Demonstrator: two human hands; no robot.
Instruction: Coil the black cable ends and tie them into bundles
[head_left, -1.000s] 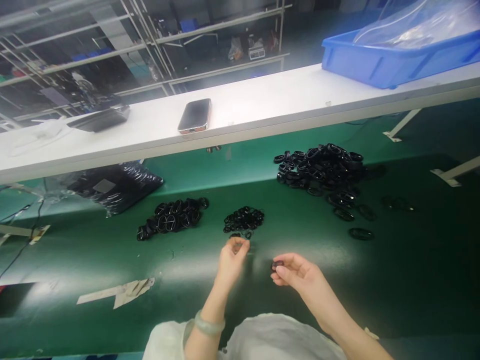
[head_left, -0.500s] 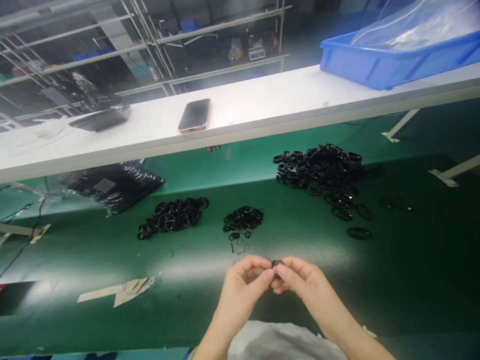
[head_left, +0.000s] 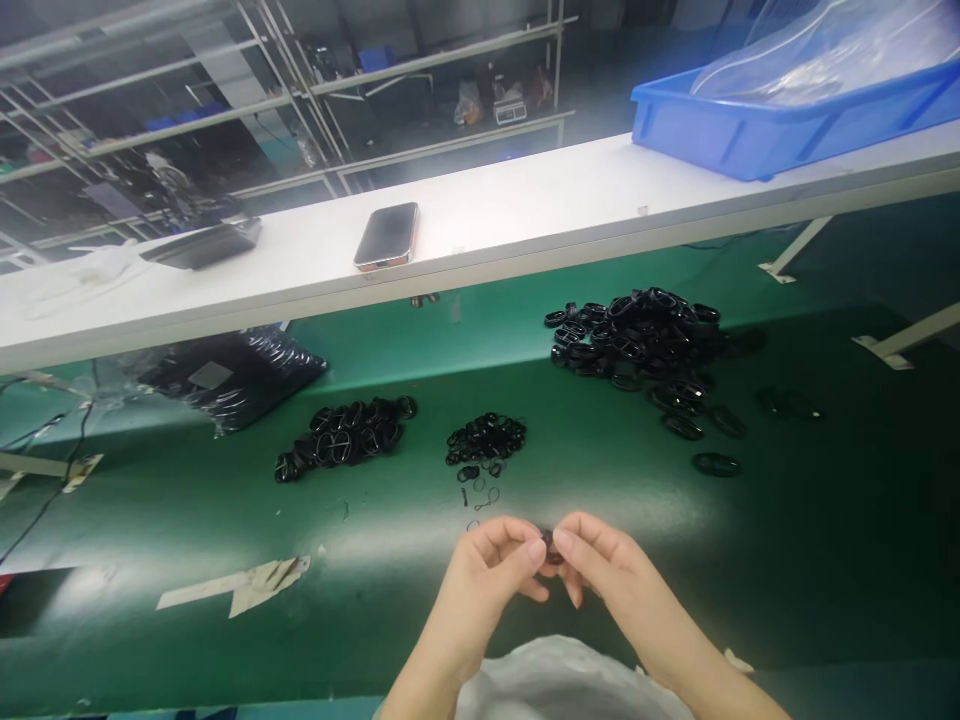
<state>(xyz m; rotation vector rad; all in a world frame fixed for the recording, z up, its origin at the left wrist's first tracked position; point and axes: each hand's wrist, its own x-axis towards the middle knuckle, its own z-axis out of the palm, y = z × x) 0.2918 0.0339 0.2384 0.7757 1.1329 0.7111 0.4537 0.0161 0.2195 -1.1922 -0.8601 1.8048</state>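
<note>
My left hand [head_left: 491, 568] and my right hand [head_left: 615, 565] meet above the green table near its front. Between their thumbs and fingertips both pinch a small dark part [head_left: 551, 547], mostly covered by the fingers, so its exact kind is unclear. Just beyond the hands lies a heap of small black rings [head_left: 487, 438], with a few thin loose loops [head_left: 484, 498] in front of it. To the left is a pile of round black pieces with crossbars [head_left: 345, 430]. A larger pile of black oval rings [head_left: 637, 335] sits at the back right, several lying apart from it.
A raised white shelf [head_left: 525, 205] crosses behind, carrying a phone [head_left: 387, 236] and a blue bin [head_left: 750, 130] with clear plastic. Below it at left lies a black plastic bag [head_left: 240, 375]. Pieces of tape [head_left: 240, 585] are stuck on the green table [head_left: 375, 640].
The dark part has turned or dropped slightly between the fingertips. Fingers of my right hand have shifted lower beneath it. The piles look unchanged.
</note>
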